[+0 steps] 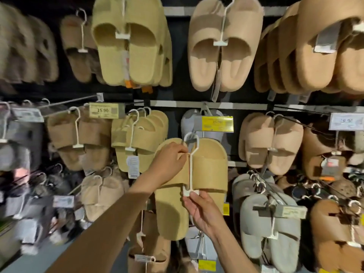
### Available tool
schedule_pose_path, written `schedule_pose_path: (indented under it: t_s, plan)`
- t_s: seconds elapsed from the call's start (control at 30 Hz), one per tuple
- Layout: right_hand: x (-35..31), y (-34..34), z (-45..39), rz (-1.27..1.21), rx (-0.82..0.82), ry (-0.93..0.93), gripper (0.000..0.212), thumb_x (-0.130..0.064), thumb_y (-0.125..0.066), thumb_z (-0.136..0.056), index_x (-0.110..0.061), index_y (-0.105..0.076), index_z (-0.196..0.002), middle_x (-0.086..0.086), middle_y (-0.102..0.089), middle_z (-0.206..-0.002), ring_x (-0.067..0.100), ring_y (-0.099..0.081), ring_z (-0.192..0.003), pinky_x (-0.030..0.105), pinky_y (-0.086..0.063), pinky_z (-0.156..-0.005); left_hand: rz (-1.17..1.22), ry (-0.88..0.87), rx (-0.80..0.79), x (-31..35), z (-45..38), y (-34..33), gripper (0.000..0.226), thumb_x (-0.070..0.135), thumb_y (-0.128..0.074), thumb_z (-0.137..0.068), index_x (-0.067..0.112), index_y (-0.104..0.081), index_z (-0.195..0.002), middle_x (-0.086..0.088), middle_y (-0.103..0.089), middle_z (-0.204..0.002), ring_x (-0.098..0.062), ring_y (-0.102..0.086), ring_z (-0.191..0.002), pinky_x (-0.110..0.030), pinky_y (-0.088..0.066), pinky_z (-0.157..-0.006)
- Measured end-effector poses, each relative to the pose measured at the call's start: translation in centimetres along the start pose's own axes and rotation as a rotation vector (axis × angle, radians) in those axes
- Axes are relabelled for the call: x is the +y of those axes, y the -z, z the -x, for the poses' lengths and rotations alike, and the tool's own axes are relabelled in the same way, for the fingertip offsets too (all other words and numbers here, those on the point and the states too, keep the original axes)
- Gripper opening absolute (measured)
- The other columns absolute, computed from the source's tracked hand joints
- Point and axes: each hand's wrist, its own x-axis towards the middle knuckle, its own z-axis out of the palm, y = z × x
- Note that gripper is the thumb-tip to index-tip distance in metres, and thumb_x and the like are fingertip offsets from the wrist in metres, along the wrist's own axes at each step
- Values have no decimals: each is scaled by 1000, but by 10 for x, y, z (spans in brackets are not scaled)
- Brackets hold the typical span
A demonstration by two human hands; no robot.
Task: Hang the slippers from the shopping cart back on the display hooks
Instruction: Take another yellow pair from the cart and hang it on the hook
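Slippers [208, 166] on white hanger [190, 164], held up in front of rack, just below yellow tag [217, 124]. L hand [169, 162] pinching hanger stem near top, R hand [202, 209] pinching bottom clip. Best kept level w/ both pinches; loop aimed onto hook behind tag, then eased back. Hook itself mostly hidden.

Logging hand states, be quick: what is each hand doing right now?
Left hand: pinching the stem of the white hanger carrying the mustard slippers.
Right hand: pinching the hanger's bottom clip.
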Motion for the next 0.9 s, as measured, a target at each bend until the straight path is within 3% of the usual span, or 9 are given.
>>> schedule_pose_path:
  t_s: [0.27, 0.47, 0.57, 0.67, 0.73, 0.8, 0.9]
  plan:
    - [17, -63, -46, 57, -121, -6, 15, 10, -51, -88, -3, -51, -81, 15, -65, -67, 18, -68, -57, 22, -58, -58, -137, 171, 149, -63, -14, 28, 28, 28, -47, -94, 24, -59, -119, -4, -61, -120, -25, -52, -115, -44, -39, -99]
    - [34, -112, -85, 154, -132, 37, 12, 9, -54, -87, -3, -52, -82, 10, -64, -61, 14, -68, -57, 19, -57, -59, -65, 244, 163, -109, -32, 61, 28, 27, -47, -94, 23, -59, -119, 0, -62, -124, -24, -51, -120, -42, -36, -103]
    - [41, -131, -102, 178, -144, 37, 11, 6, -56, -87, -2, -54, -80, 9, -66, -62, 13, -68, -58, 18, -58, -63, -66, 295, 172, -125, -41, 78, 28, 27, -47, -95, 23, -60, -118, -1, -65, -115, -24, -55, -113, -30, -33, -88]
    - [47, -147, -117, 161, -149, 37, 15, 6, -56, -87, -4, -52, -77, 6, -66, -59, 12, -67, -58, 18, -57, -64, -101, 329, 182, -137, -51, 90, 28, 29, -46, -95, 14, -64, -109, -5, -63, -92, -30, -57, -102, -37, -40, -94]
    - [51, -155, -126, 173, -147, 45, 14, 4, -56, -87, -5, -55, -77, 5, -68, -61, 12, -68, -60, 19, -57, -65, -85, 346, 169, -142, -56, 94, 29, 31, -46, -95, 8, -63, -102, -5, -59, -84, -30, -58, -95, -36, -43, -90]
    - [54, -161, -134, 184, -143, 56, 13, 4, -57, -87, -4, -55, -77, 6, -68, -62, 12, -68, -61, 20, -57, -66, -38, 333, 163, -148, -57, 97, 23, 31, -48, -95, 11, -60, -95, -3, -60, -86, -27, -59, -93, -30, -43, -81]
    - [59, -170, -142, 209, -143, 64, 18, 5, -55, -88, -5, -53, -73, 5, -66, -58, 11, -67, -57, 18, -57, -64, 83, 299, 201, -163, -59, 100, 11, 25, -56, -89, 17, -59, -97, -3, -65, -100, -24, -59, -98, -38, -49, -88]
